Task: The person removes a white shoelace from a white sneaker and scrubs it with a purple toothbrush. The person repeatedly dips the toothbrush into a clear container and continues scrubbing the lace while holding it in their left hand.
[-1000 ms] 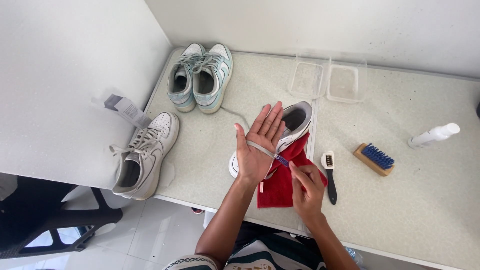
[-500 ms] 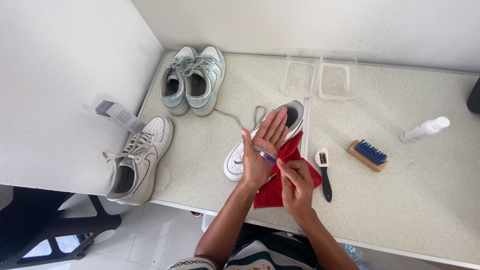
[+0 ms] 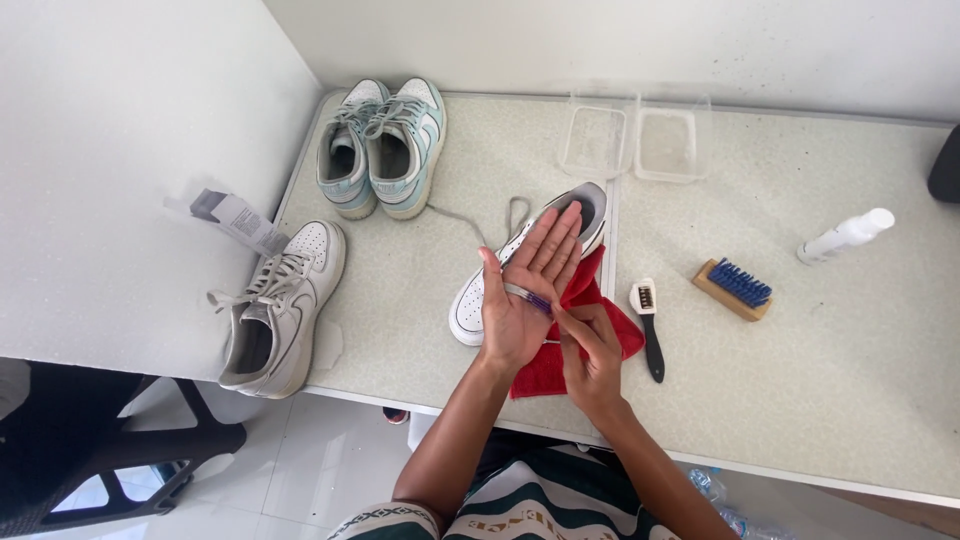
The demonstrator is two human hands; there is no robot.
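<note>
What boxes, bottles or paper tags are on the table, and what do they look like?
Folded white and grey paper tag: left edge, beside the white sneaker; its print is too small to read.
Two clear plastic rectangular containers: back of the table, side by side, nothing visible inside.
White plastic spray bottle: far right, lying on its side.
No screens or signs.

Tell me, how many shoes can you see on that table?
4. A pair of mint-and-white sneakers stands at the far left corner. A white sneaker lies at the left edge. Another white sneaker lies on the red cloth, partly hidden by the left hand.
</note>
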